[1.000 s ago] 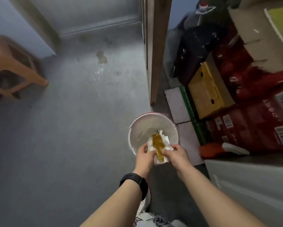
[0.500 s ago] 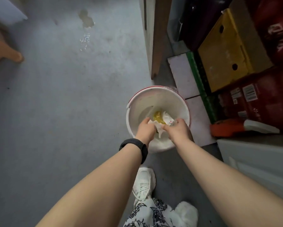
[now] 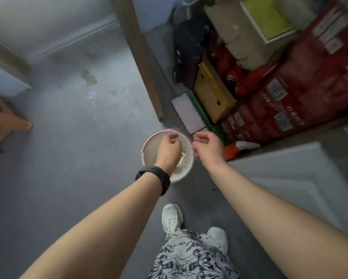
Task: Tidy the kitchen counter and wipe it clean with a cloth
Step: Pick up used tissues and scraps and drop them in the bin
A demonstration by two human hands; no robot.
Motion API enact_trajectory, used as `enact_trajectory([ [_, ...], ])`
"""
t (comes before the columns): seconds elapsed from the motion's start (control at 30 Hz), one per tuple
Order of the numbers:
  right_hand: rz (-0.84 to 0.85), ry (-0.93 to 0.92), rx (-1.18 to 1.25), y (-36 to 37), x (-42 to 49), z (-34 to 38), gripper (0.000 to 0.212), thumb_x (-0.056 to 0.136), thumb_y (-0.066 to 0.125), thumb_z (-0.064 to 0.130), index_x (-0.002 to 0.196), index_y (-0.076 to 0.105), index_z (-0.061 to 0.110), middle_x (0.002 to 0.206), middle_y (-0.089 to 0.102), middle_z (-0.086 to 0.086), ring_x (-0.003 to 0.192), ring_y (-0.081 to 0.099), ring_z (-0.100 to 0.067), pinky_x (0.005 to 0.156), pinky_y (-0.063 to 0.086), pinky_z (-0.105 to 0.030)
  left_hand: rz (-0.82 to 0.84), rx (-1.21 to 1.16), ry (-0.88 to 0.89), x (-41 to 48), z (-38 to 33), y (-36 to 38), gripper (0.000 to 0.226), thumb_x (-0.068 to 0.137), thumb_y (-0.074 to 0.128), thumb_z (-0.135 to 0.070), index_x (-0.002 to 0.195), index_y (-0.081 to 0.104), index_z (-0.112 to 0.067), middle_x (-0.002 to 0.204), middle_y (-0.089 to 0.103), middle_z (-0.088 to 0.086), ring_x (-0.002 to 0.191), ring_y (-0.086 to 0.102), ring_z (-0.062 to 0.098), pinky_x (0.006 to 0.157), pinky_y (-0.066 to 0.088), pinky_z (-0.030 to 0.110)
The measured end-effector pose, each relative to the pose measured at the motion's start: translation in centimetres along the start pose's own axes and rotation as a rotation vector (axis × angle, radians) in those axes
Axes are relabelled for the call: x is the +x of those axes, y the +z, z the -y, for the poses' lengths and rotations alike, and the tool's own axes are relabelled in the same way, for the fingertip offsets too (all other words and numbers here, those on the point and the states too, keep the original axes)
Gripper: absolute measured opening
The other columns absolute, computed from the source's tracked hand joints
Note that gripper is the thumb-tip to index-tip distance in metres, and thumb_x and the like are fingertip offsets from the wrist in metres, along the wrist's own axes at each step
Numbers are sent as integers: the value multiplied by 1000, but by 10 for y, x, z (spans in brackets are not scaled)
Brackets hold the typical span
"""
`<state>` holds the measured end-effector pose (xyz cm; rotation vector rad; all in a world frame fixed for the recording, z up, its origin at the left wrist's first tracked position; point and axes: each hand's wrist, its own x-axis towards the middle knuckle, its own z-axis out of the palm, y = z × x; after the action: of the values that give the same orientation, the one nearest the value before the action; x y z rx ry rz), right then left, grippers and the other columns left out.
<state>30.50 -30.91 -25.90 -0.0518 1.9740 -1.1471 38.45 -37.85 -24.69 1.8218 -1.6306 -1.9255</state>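
Note:
A white bucket with a red rim [image 3: 151, 150] stands on the grey floor by a wooden door edge. A crumpled white tissue with a yellow-stained scrap [image 3: 182, 158] lies inside it, mostly hidden by my left wrist. My left hand [image 3: 168, 147] hovers over the bucket with its fingers loosely curled and nothing in them. My right hand [image 3: 206, 144] hangs just right of the bucket's rim, fingers relaxed and empty.
A wooden door edge [image 3: 141, 63] rises behind the bucket. Red sacks [image 3: 286, 97], a yellow box [image 3: 211, 95] and cardboard are stacked at right. A white cabinet door [image 3: 294, 178] is at lower right. A wooden stool leg [image 3: 12, 123] is at left, a wet stain [image 3: 89, 77] beyond.
Both hands held the stained tissue over and then inside the bucket; now they have let it go and lifted apart, and the tissue lies in the bucket.

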Motion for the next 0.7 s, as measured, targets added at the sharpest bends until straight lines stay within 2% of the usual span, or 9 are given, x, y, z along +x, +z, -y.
enact_trajectory([
  [0.17,-69,-198,57,-70,-78,91,21,86,60,15,87,58,36,101,67,2,95,66,-21,87,55,-48,131,36,214,-100,-99,10,29,95,44,-8,123,52,-14,111,62,7,99,64,23,89,54,35],
  [0.27,-130,-270,142,-114,-128,130,21,91,58,11,95,62,31,100,68,3,91,67,-17,86,57,-40,202,111,328,-150,-134,17,33,92,43,-3,120,55,-15,105,65,7,96,65,24,86,54,38],
  [0.33,-210,-285,222,-145,-163,145,21,91,59,11,93,62,31,98,68,3,91,67,-17,86,57,-38,284,246,437,-179,-153,30,35,88,43,-5,113,62,-23,102,68,3,95,65,21,83,55,36],
  [0.43,-343,-316,299,-195,-203,150,23,90,61,13,86,62,35,88,67,3,88,68,-22,81,58,-40,434,416,576,-223,-174,62,33,87,45,-7,101,65,-29,98,69,-3,93,65,18,81,53,34],
  [0.53,-465,-295,407,-251,-240,144,20,93,56,9,87,61,27,86,66,-2,79,66,-23,67,57,-28,555,465,665,-270,-192,107,28,94,43,-4,106,60,-23,101,68,0,88,66,16,80,56,36],
  [0.63,-622,-293,449,-301,-273,127,18,93,54,5,93,62,21,94,66,-5,86,64,-23,80,57,-37,657,536,734,-311,-195,155,26,96,40,-5,112,56,-19,103,65,2,83,64,14,72,55,32],
  [0.7,-700,-286,483,-330,-297,105,14,93,55,8,99,63,17,97,67,-8,81,64,-19,77,56,-34,725,590,764,-338,-187,187,27,96,39,-4,114,56,-15,99,65,4,80,63,16,72,53,37],
])
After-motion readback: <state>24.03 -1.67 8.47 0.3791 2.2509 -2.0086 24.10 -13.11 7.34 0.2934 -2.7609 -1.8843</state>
